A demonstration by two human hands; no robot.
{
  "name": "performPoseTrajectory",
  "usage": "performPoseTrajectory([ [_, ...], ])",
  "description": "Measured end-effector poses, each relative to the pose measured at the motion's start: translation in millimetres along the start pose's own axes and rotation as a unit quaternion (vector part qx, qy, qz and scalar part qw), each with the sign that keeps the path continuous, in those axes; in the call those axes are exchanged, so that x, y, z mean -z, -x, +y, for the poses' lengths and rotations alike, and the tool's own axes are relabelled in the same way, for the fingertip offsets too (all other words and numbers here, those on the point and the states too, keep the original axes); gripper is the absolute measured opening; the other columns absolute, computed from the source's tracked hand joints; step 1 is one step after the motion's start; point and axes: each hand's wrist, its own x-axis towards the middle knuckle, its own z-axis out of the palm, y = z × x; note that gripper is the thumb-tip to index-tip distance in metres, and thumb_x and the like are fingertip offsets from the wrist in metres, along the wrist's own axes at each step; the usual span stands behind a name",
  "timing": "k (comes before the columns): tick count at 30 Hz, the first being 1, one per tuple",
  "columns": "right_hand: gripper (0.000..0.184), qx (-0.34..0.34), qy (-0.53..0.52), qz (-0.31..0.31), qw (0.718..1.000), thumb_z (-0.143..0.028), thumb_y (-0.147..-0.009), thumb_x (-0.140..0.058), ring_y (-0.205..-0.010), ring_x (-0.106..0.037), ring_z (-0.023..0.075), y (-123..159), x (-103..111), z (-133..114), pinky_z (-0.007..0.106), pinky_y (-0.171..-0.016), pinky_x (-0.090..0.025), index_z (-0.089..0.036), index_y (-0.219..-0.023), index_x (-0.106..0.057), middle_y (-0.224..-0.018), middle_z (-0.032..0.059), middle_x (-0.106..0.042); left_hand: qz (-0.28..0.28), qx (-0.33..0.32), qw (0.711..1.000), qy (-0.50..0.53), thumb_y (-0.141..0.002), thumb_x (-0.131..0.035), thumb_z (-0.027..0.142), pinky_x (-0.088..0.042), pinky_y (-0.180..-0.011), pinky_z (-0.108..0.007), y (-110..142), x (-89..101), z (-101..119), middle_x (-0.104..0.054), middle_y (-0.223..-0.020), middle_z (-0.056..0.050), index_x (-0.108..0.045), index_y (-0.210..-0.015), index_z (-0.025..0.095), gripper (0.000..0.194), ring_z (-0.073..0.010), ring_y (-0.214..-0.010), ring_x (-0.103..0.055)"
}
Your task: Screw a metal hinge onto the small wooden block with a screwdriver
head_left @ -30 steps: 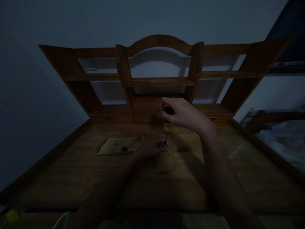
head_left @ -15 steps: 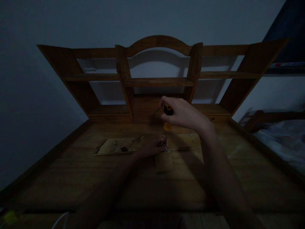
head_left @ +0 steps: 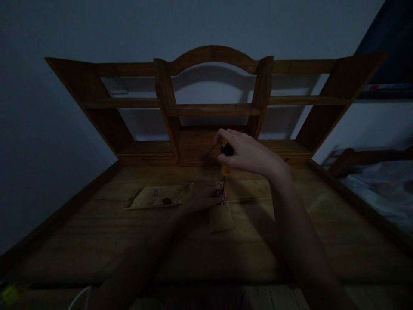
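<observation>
My right hand [head_left: 243,150] is wrapped round the yellow-and-black handle of a screwdriver [head_left: 226,168], which stands nearly upright with its shaft pointing down. At its tip lies a small shiny metal piece [head_left: 223,202], too small and dark to name. My left hand [head_left: 208,197] is closed low beside the tip, fingers together at the metal piece; what they pinch is partly hidden. Just under the tip a small flat tan piece [head_left: 221,218], like wood or card, rests on the wooden desk [head_left: 129,245].
A torn, stained pale sheet [head_left: 158,196] lies left of my hands. Another pale flat piece [head_left: 251,189] is to the right. Behind stands a wooden shelf unit [head_left: 213,110] against the wall. A white cable [head_left: 79,297] shows at the lower left edge.
The whole view has shifted slightly. Both hands and the screwdriver keep nearly the same place over the small tan piece.
</observation>
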Motion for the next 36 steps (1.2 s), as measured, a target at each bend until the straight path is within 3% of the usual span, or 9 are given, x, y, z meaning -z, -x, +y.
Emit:
performPoseTrajectory([
  [5, 0.027, -0.012, 0.018, 0.007, 1.0, -0.033, -0.088, -0.057, -0.104, -0.061, 0.0245, 1.3, -0.2, -1.4, 0.037, -0.09, -0.042, -0.023, -0.113, -0.054, -0.109, 0.0065, -0.065, 0.001, -0.001, 1.0, -0.002, -0.09, -0.058, 0.028, -0.043, -0.073, -0.025, 0.1, 0.1, 0.0, -0.061, -0.09, -0.001, -0.062, -0.097, 0.017, 0.014, -0.0149, -0.081, -0.055],
  [10, 0.023, 0.0, 0.032, -0.008, 0.999, -0.024, -0.086, -0.056, -0.102, -0.06, 0.0237, 2.1, 1.9, -2.9, 0.036, -0.09, -0.042, -0.024, -0.109, -0.055, -0.112, 0.0059, -0.062, 0.0, 0.009, 1.0, 0.004, -0.09, -0.057, 0.026, -0.043, -0.071, -0.024, 0.9, 0.8, 6.1, -0.061, -0.088, -0.001, -0.063, -0.098, 0.016, 0.014, -0.0145, -0.079, -0.054],
  [18, 0.022, -0.013, 0.037, 0.004, 0.999, -0.032, -0.088, -0.054, -0.099, -0.06, 0.0242, -0.3, -1.4, 0.7, 0.036, -0.087, -0.042, -0.022, -0.108, -0.054, -0.104, 0.0064, -0.064, -0.001, -0.007, 1.0, -0.017, -0.092, -0.057, 0.029, -0.044, -0.073, -0.024, -0.4, 0.8, 2.3, -0.063, -0.091, -0.002, -0.065, -0.097, 0.016, 0.016, -0.015, -0.081, -0.057],
  [23, 0.019, 0.002, 0.05, 0.01, 0.999, -0.024, -0.087, -0.053, -0.099, -0.06, 0.0228, -1.6, -0.2, 1.2, 0.035, -0.087, -0.041, -0.022, -0.106, -0.055, -0.104, 0.0055, -0.063, -0.004, -0.014, 1.0, 0.005, -0.091, -0.057, 0.026, -0.044, -0.075, -0.025, -0.3, 0.5, -0.7, -0.062, -0.092, -0.002, -0.063, -0.097, 0.016, 0.013, -0.0152, -0.083, -0.057],
  [36, 0.025, -0.008, 0.048, 0.028, 0.998, -0.043, -0.095, -0.054, -0.1, -0.061, 0.0239, -2.5, -2.0, 3.5, 0.035, -0.086, -0.042, -0.021, -0.106, -0.058, -0.105, 0.0082, -0.067, 0.003, -0.012, 1.0, -0.004, -0.092, -0.057, 0.027, -0.044, -0.074, -0.025, 0.6, -0.1, 1.2, -0.063, -0.092, -0.002, -0.063, -0.098, 0.017, 0.013, -0.0155, -0.083, -0.057],
])
